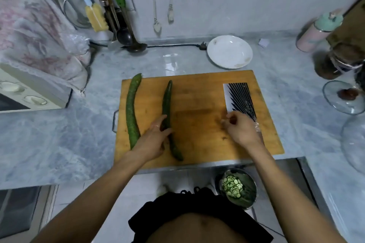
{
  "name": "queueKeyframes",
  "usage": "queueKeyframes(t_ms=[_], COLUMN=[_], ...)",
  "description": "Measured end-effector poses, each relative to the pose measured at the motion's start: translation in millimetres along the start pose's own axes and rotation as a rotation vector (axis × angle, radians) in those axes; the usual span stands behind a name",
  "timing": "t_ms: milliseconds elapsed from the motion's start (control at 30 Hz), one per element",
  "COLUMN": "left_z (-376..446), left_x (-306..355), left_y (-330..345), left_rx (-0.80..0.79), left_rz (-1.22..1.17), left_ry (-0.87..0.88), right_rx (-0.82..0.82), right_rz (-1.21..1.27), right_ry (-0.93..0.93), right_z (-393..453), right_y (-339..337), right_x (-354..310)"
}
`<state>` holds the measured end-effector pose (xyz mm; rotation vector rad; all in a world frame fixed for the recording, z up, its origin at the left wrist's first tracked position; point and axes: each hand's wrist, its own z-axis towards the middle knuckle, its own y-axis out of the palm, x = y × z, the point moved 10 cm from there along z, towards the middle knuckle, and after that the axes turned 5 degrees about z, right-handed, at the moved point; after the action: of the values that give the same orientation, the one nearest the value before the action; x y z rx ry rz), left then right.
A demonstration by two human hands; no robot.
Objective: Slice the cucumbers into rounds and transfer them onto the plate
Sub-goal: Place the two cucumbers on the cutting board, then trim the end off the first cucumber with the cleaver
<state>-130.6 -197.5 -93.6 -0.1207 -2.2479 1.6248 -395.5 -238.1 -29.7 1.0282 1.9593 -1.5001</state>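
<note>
Head view: on the wooden cutting board (197, 124) two whole cucumbers lie lengthwise. The left hand (154, 140) curls its fingers around the darker cucumber (167, 100); the paler cucumber (132, 108) lies just left, untouched. The right hand (242, 128) curls its fingers at the cleaver (240, 98) handle end. The white plate (230, 51) sits on the counter (59, 134) behind the board.

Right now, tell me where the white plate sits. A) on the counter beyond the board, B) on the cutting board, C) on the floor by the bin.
A: the white plate rests on the counter just past the far edge of the cutting board.
</note>
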Motion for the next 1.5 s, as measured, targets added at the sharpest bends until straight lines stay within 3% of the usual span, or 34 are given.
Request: queueKeyframes(t_ms=[133, 233, 367, 467, 633, 900, 1033, 1100, 1200, 1333, 1500], left_z=[12.9, 32.0, 54.4, 63.0, 79.4, 71.7, 70.9, 70.1, 75.5, 94.1, 118.0], left_x=[24.0, 56.4, 111.1, 141.7, 153.2, 121.0, 120.4, 122.1, 127.1, 137.7, 139.4], left_y=[-17.7, -32.0, -48.0, -54.3, -39.1, -6.1, -4.3, -1.6, -1.4, -7.6, -3.9], left_rx=[0.128, 0.226, 0.279, 0.307, 0.211, 0.128, 0.169, 0.189, 0.220, 0.243, 0.233], left_rz=[0.236, 0.251, 0.126, 0.096, 0.045, -0.052, -0.067, -0.079, -0.124, -0.155, -0.140], left_ry=[0.189, 0.262, 0.240, 0.193, 0.095, -0.157, -0.207, -0.188, -0.141, -0.087, -0.005], right_rx=[0.094, 0.153, 0.242, 0.182, 0.083, -0.038, -0.180, -0.195, -0.103, -0.061, -0.130], right_rz=[-0.102, -0.134, -0.248, -0.231, -0.163, 0.106, 0.600, 0.644, 0.462, 0.009, -0.314], right_ry=[0.024, 0.016, 0.074, 0.162, 0.165, 0.228, 0.437, 0.451, 0.276, 0.022, -0.047], right_z=[-11.3, -17.6, -21.5, -15.3, -4.7, -7.1, -16.1, -17.7, -13.2, -6.0, -3.0], right_y=[-33.2, -46.3, -68.4, -72.7, -69.3, -65.1, -46.3, -45.9, -60.4, -71.3, -65.3], right_x=[34.7, 55.4, 81.8, 108.1, 117.1, 122.8, 128.9, 126.7, 113.1, 86.5, 69.9])
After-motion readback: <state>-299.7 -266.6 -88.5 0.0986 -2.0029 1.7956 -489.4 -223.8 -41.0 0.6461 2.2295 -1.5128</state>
